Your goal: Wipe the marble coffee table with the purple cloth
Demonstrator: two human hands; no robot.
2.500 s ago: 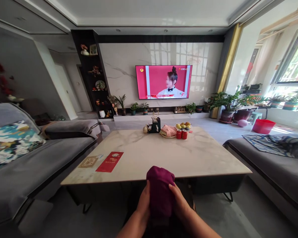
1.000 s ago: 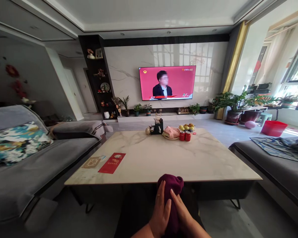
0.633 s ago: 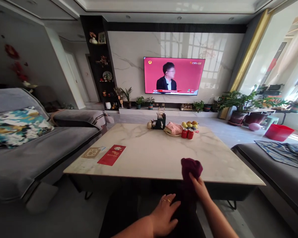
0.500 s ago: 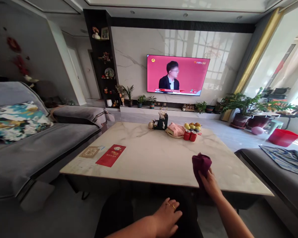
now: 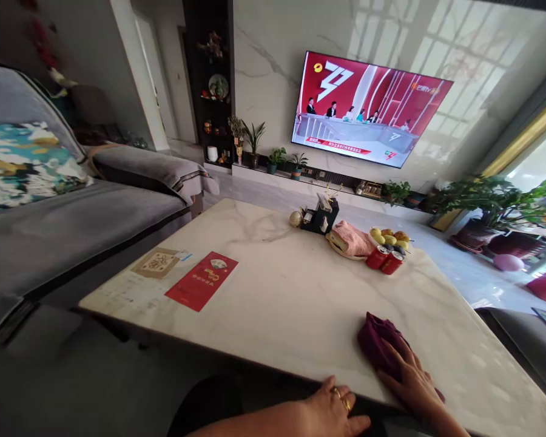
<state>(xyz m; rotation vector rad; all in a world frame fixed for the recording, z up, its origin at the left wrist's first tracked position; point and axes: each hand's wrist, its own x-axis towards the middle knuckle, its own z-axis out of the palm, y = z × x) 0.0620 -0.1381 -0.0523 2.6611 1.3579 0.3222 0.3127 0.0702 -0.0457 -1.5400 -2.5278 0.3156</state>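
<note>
Taking the red envelope (image 5: pixel 201 280) near the left edge of the surface (image 5: pixel 273 285) as my marker, I read the scene from there. Just left of the envelope lay a tan patterned card (image 5: pixel 155 262). Well beyond the envelope, toward the far edge, stood a dark holder (image 5: pixel 320 216) with a small gold ball (image 5: pixel 295 218) beside it, then a folded pink towel (image 5: pixel 351 238) on a dish, a plate of fruit (image 5: pixel 390 237) and two red cans (image 5: pixel 386 259) just in front of it.

Nearer to me and to the right of the envelope, my left hand (image 5: pixel 334 411) rested at the near edge of the surface, fingers loosely spread and holding nothing, rings showing on one finger. Further right again, my right hand (image 5: pixel 412 382) lay flat with the fingers spread, pressing the maroon cloth (image 5: pixel 378 344) down against the marble. The cloth sat bunched under my palm, well apart from the envelope and close to the near right part of the surface.

I judged the step in hand to be the start of wiping the surface. The next move called for steady downward pressure and a sweep across the bare marble, stopping short of the envelope and card, or lifting them first, and steering clear of the cans, which could tip if nudged.
</note>
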